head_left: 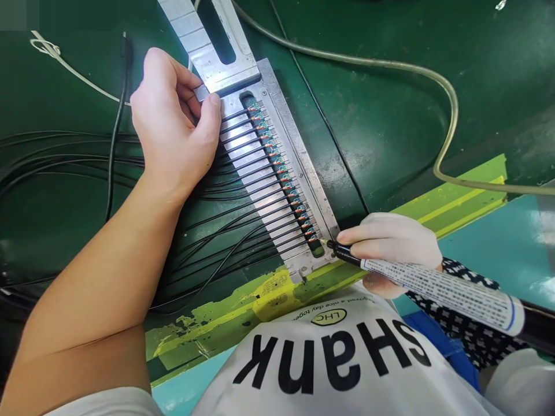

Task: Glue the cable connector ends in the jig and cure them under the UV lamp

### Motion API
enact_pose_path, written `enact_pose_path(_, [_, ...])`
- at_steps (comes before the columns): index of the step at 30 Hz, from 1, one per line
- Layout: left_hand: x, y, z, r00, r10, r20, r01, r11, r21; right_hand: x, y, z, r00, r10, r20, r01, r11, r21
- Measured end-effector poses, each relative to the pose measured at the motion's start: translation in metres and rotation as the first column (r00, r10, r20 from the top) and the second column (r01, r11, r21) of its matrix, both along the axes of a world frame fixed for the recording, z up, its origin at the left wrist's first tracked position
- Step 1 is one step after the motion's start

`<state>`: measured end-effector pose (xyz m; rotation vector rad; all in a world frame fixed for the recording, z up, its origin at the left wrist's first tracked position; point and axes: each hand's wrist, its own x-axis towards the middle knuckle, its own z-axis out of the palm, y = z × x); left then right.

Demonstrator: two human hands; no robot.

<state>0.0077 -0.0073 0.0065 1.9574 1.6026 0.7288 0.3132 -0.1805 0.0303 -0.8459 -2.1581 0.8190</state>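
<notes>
A long metal fixture [299, 138] lies slanted on the green table. Along its slot sits a row of small circuit boards [284, 176] with orange and white wires, and black cables [255, 173] run into them from the left. My left hand [177, 121], bare, is closed at the fixture's upper left edge, thumb on the metal and fingers curled beneath. In my right hand [390, 242], gloved in white, is a pen [437, 289] with a black nose and a white printed barrel. Its thin tip is at the lowest board, beside the slot's bottom end; contact cannot be made out.
A slotted metal cover [195, 34] stands at the fixture's upper end. A clear hose [390, 60] curves across the right side, and a thin black cable [325, 110] passes behind the fixture. Yellow-green tape [243, 300] lines the table's near edge. Loose cables [65, 144] spread left.
</notes>
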Motion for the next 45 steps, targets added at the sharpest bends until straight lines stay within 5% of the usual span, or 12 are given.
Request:
enact_pose_path(7, [-0.010, 0.015, -0.035, 1.000, -0.008, -0.012, 0.011, 0.968, 0.249, -0.001, -0.001, 0.002, 0.999, -0.014, -0.044, 0.014, 1.000, -0.013])
enact_pose_path(25, [-0.009, 0.014, -0.033, 0.999, 0.017, -0.040, -0.007, 0.972, 0.234, -0.001, 0.000, 0.001, 0.999, -0.021, -0.040, 0.021, 1.000, -0.009])
enact_pose_path(37, [0.004, -0.004, 0.011, 0.994, 0.049, -0.093, -0.055, 0.996, -0.067, -0.004, 0.003, 0.001, 0.999, -0.017, -0.031, 0.017, 1.000, 0.009])
enact_pose_path(45, [-0.009, 0.011, -0.025, 0.997, -0.032, -0.068, 0.043, 0.985, 0.168, -0.003, 0.001, -0.001, 0.997, -0.023, -0.074, 0.024, 1.000, 0.007])
